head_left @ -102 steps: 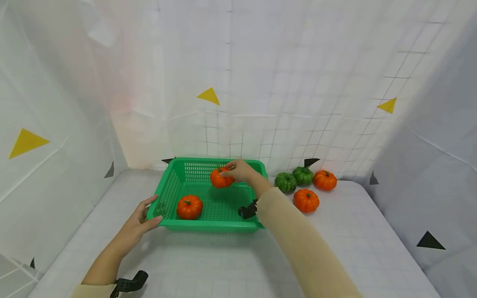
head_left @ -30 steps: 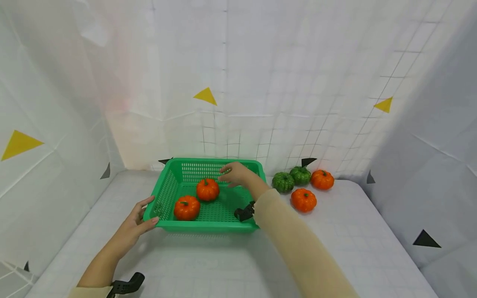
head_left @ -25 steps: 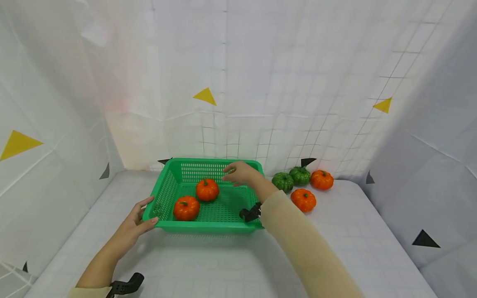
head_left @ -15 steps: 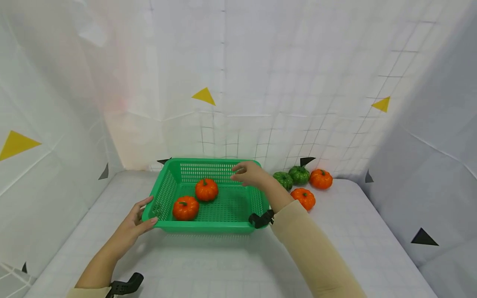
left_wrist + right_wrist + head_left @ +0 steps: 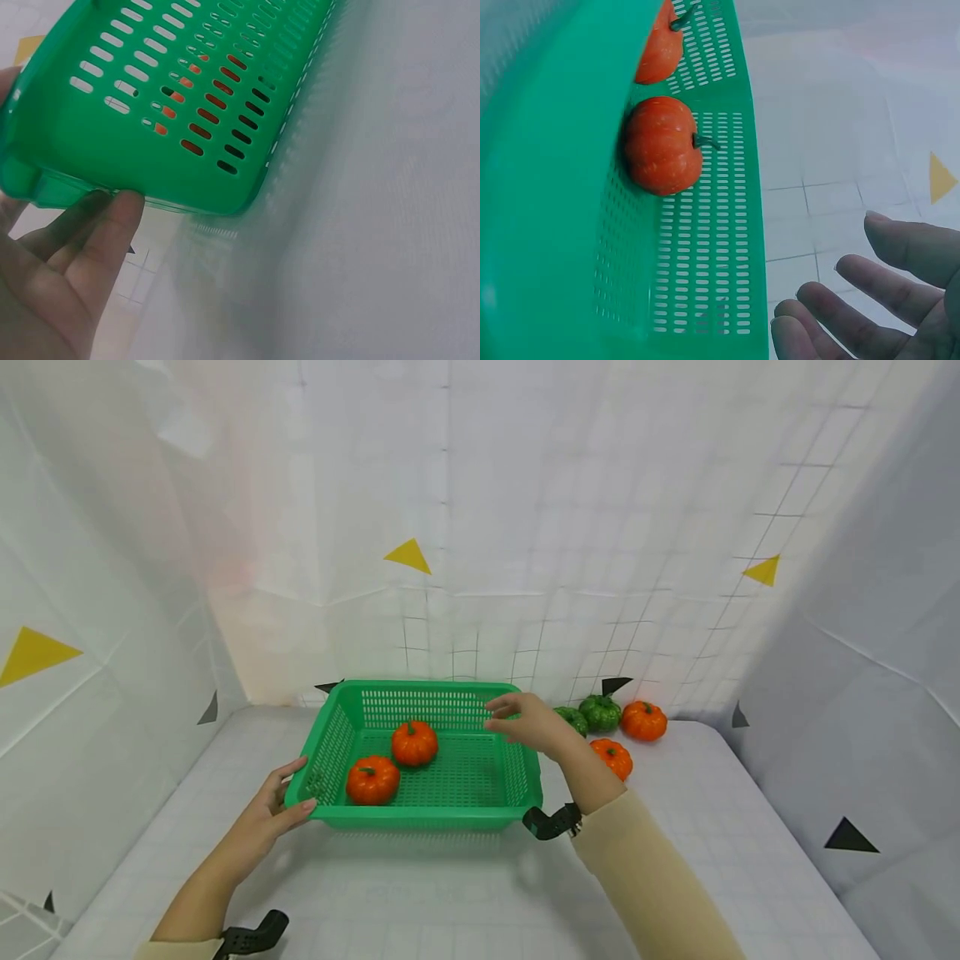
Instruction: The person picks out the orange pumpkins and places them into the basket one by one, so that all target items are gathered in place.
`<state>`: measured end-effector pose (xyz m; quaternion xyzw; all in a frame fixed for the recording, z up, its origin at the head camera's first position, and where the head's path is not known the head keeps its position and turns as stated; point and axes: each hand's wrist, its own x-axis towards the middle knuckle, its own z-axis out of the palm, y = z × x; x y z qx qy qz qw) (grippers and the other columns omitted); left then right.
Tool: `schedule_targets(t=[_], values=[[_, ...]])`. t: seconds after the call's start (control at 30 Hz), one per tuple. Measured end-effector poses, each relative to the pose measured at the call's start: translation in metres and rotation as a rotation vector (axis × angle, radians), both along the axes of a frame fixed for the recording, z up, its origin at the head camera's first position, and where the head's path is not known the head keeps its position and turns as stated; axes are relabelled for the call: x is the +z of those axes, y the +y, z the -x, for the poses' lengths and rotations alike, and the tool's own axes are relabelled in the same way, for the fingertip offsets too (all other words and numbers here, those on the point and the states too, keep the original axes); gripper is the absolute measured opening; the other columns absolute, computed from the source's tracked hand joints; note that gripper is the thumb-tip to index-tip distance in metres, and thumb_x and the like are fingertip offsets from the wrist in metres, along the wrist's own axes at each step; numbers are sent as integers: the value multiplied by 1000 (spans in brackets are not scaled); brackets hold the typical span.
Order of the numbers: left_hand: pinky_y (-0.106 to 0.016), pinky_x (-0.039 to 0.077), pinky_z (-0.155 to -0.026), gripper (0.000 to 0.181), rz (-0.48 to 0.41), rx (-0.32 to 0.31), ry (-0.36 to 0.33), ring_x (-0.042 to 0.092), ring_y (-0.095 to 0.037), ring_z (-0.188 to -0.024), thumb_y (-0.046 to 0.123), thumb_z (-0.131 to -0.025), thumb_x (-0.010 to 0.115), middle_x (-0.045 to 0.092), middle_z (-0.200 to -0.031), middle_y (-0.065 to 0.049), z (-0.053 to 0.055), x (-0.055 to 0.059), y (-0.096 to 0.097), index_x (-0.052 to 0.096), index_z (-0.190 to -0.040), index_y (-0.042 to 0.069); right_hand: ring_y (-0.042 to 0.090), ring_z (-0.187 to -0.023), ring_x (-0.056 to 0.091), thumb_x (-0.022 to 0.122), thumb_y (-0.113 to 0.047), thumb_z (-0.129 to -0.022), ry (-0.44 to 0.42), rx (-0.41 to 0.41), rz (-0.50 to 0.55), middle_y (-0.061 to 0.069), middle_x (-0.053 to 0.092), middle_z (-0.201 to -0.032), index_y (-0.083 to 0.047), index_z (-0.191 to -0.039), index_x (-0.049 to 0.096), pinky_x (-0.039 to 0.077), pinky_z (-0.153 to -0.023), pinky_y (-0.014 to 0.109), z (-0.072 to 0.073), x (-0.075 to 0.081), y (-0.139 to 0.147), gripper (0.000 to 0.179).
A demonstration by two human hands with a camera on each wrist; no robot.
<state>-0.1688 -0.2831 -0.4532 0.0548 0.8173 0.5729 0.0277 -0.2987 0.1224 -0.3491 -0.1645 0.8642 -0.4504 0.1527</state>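
My left hand grips the left front corner of a green plastic basket, thumb at the rim; in the left wrist view its fingers meet the basket's end. Two small orange pumpkins lie inside, the second pumpkin farther back and to the right. My right hand hovers over the basket's right side with nothing in it. Its fingers are relaxed and apart in the right wrist view, where both pumpkins show away from the hand.
Right of the basket, two green pumpkins and two orange pumpkins sit on the white-covered table. My right forearm partly hides the nearer orange pumpkin and one green one. White sheeting stands behind and at both sides.
The right hand has let go of the second orange pumpkin, which rests on the basket floor. It has since moved right, toward the basket's right side. The left hand keeps its hold.
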Motion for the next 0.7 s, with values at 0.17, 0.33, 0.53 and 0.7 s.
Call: schedule_targets(t=[0.17,0.33,0.53,0.7], values=[[-18,48,-91,74,-5,-9,6,43,-41,-132,23,-103,58,26,-154,-30,0,0,0,11,-160,15,32,-114,63,65,-26,-99,10,-17,0,14,56,-138,-13,-140,57,52,-96,47,-8,-1,10,43],[-19,48,-91,74,-6,-10,6,39,-44,-134,23,-103,58,25,-155,-31,0,1,0,10,-160,15,32,-120,58,64,-27,-100,44,-34,-17,13,57,-137,-14,-140,57,54,-93,42,-15,-5,20,43],[-18,47,-90,75,-18,-14,5,38,-45,-134,24,-103,58,23,-156,-31,1,0,0,11,-160,16,34,-121,58,64,-24,-100,60,-47,34,18,56,-138,-8,-141,55,54,-93,42,-23,-7,33,45],[-18,48,-90,75,-12,-4,9,42,-40,-132,23,-103,59,24,-155,-31,0,-1,0,11,-160,16,32,-117,60,65,-25,-99,60,-72,58,20,56,-137,-5,-141,55,54,-93,43,-27,-9,41,47]])
